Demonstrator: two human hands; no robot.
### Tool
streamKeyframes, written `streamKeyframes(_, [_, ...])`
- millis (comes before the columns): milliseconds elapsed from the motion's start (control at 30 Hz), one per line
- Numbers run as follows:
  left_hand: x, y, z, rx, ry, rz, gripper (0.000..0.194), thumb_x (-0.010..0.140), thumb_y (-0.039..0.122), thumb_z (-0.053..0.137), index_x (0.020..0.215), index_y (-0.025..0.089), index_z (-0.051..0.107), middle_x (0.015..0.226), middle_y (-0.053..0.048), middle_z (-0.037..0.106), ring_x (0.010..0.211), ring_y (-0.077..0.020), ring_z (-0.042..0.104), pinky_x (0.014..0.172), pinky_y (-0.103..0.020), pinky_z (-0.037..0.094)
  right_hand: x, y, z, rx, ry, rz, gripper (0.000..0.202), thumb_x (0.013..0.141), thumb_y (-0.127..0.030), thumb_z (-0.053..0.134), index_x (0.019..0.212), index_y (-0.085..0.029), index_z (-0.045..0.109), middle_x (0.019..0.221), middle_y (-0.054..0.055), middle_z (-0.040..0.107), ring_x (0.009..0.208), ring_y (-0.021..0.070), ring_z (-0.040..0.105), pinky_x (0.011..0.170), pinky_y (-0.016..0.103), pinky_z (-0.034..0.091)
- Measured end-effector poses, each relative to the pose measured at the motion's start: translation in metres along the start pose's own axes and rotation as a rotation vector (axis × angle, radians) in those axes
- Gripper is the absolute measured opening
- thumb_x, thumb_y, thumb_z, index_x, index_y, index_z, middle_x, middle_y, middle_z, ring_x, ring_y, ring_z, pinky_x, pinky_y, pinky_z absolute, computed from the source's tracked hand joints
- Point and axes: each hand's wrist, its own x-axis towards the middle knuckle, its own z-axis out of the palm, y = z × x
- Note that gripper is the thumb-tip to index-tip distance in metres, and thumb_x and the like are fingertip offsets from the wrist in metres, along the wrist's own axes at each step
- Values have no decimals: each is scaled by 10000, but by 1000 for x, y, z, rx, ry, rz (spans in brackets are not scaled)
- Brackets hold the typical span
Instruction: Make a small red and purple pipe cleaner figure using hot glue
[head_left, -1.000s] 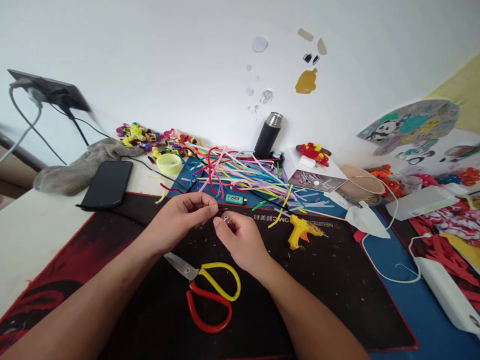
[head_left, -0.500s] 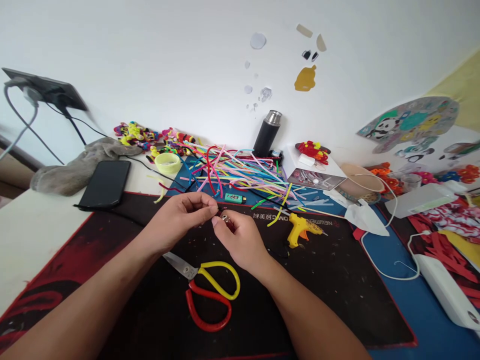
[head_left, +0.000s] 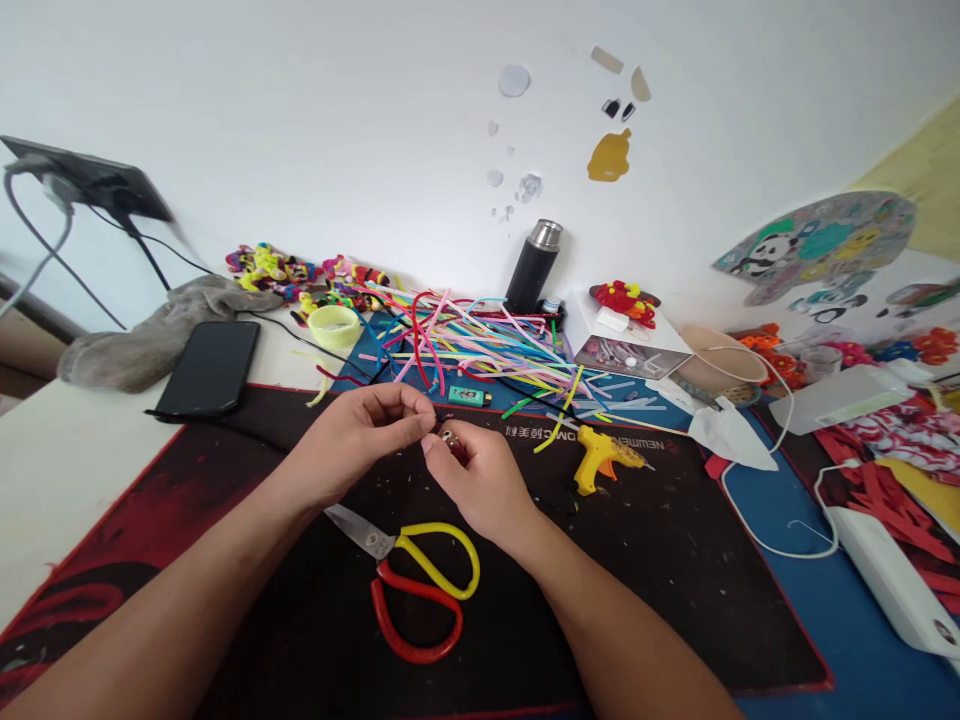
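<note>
Over the middle of the dark desk mat [head_left: 660, 600], my two hands meet nearly tip to tip. My left hand [head_left: 360, 440] is closed in a pinch, thumb against forefinger; whatever lies between them is too small to make out. My right hand [head_left: 487, 480] is curled round a small brownish thing with a shiny, round end [head_left: 450, 438], mostly hidden by the fingers. Below the hands lie scissors [head_left: 386, 545] with one yellow and one red handle, their blade tips partly behind my left wrist. Just beyond the hands is a green lighter-like piece [head_left: 470, 397].
Many coloured pipe cleaners [head_left: 480, 340] are heaped behind the hands. A yellow glue gun [head_left: 604, 458] lies to the right. A phone [head_left: 210, 367], a yellow tape roll [head_left: 334, 327], a black flask [head_left: 534, 265] and a white box [head_left: 630, 340] stand or lie around. A white cable [head_left: 780, 555] runs at right.
Both hands keep almost the same place and hold. The thing in my right hand looks very slightly turned; the whole view has shifted a few pixels.
</note>
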Motion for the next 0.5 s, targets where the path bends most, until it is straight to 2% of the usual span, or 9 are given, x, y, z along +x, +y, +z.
streamKeyframes(500, [-1, 3, 0, 57, 2, -15, 289, 766, 437, 932, 809, 202, 768, 753, 10, 683, 674, -144, 561, 655, -252, 464, 0, 0, -1, 4, -4, -8, 425, 983, -475, 608, 675, -246, 426, 619, -54, 429, 590, 137, 374, 569, 316, 257])
